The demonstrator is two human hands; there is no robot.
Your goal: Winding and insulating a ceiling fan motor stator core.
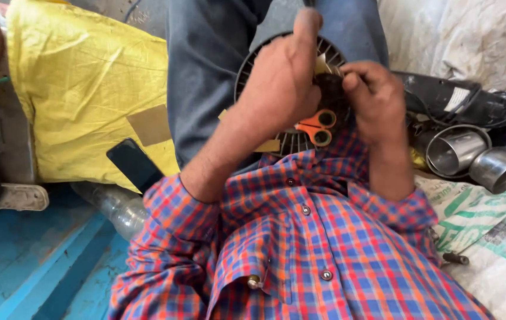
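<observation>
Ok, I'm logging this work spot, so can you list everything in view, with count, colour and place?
round finned part: one, dark with pale fins, on the lap under both hands
scissors: one, orange handles, lying on the finned part
phone: one, black, beside the left forearm
yellow sack: one, left
plastic bottle: one, clear, on the blue floor
metal cups: two, silver, right
black tool: one, right
woven sacks: white and green, lower right
left hand: on the part
right hand: pinching at its centre
</observation>
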